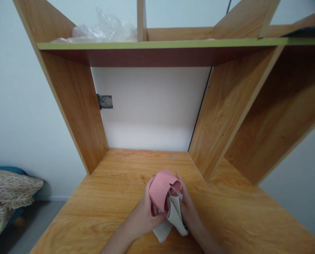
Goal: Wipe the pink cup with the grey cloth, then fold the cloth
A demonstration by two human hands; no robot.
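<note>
the pink faceted container (159,190) is in the lower middle of the frame, held between the two hands above the wooden desktop (101,204). the relation that counts most, in my judgement, is the direction of its opening: the hollow side turns toward the lower right of the frame, so it faces the right hand (187,204), while the closed, faceted side looks to the upper left. the left hand (146,211) is curled around the left wall, with the fingers on the outside and the thumb across the near side, below the rim; this grip is closed firmly on the container. the right hand is bent around the right side, its fingertips reaching the far part of the rim, and it also has the light grey cloth (175,213) against its palm side. of the two hands, the right one is nearer to the opening. the cloth enters the opening with its upper part, and its loose corners hang down toward the bottom of the frame. how deep it goes, and whether some fingers are inside, i cannot tell. no clear long axis is visible, because the container looks rounded and compact.
</note>
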